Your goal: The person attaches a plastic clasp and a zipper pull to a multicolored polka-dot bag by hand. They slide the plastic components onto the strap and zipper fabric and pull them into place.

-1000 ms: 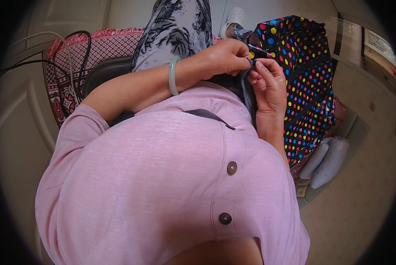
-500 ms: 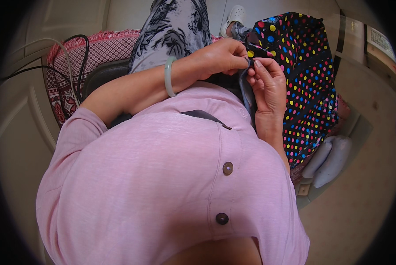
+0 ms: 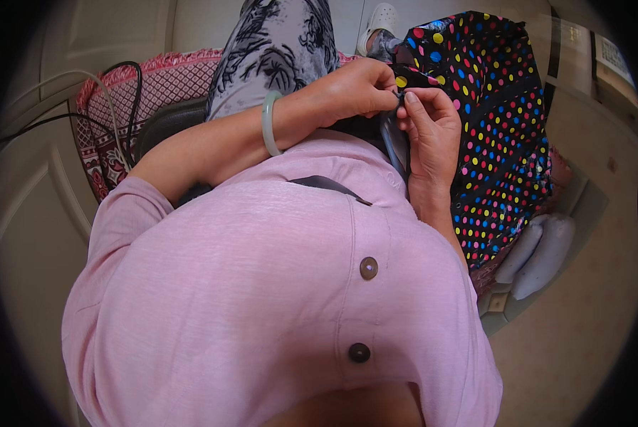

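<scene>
Cloth (image 3: 397, 149), dark, sits at one o'clock, its top pinched finely by both left hand (image 3: 365, 84) and right hand (image 3: 433, 135), which almost meet. Dotted sheet (image 3: 504, 135) lies at two, close beyond the right hand; black cable (image 3: 139, 80) loops over red throw (image 3: 184, 84) at ten. Pale floor (image 3: 349, 32) shows at twelve, door (image 3: 30, 196) at nine. Both hands hide the pinched part, its detail unclear.

A pink short-sleeved top (image 3: 226, 285) is being worn, its stitched placket (image 3: 365, 309) set with dark round buttons (image 3: 368, 268). The left wrist (image 3: 295, 109) is circled by a pale green bangle (image 3: 268, 124), and grey-white trousers (image 3: 276, 53) are streaked with black!
</scene>
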A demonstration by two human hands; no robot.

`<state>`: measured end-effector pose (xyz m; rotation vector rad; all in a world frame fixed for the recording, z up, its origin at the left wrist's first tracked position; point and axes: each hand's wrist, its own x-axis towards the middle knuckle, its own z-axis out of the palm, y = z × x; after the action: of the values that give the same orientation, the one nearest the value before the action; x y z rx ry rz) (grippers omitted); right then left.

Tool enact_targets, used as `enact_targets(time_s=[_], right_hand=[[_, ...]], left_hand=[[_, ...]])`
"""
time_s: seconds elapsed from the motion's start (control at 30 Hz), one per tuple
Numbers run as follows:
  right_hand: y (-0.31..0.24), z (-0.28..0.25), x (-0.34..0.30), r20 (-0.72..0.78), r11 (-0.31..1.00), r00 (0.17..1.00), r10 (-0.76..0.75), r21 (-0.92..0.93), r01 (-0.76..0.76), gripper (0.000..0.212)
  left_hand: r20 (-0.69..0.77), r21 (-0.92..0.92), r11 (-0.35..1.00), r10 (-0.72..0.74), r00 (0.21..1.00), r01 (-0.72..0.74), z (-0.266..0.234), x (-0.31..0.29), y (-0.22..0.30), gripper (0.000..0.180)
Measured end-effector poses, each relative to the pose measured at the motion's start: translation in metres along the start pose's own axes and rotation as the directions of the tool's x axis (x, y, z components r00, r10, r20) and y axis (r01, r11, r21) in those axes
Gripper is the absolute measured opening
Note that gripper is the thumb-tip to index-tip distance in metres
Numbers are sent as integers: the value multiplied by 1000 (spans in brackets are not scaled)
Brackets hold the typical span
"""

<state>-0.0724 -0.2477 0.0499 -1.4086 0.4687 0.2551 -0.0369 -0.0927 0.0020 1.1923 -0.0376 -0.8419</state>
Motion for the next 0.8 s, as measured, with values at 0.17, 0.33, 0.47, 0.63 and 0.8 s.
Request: enact_targets(time_s=[0.17, 0.33, 0.47, 0.63, 0.8], right_hand=[[3, 0, 0, -3, 1000, 1000, -17, -13, 17, 7], [0, 1, -2, 42, 979, 995, -89, -181, 95, 6], [0, 2, -3, 42, 962, 995, -93, -253, 101, 6], [-5, 6, -3, 50, 939, 992, -119, -320, 129, 5], [-9, 11, -6, 47, 933, 991, -123, -335, 131, 6]], left_hand=[[17, -5, 1000, 9, 1000, -9, -2, 1, -3, 13], [19, -22, 1000, -17, 1000, 17, -3, 0, -1, 14], [43, -87, 995, -36, 998, 40, -5, -2, -1, 15], [40, -348, 931, -104, 994, 111, -5, -5, -1, 12], [34, -319, 947, -34, 999, 43, -4, -8, 2, 15]])
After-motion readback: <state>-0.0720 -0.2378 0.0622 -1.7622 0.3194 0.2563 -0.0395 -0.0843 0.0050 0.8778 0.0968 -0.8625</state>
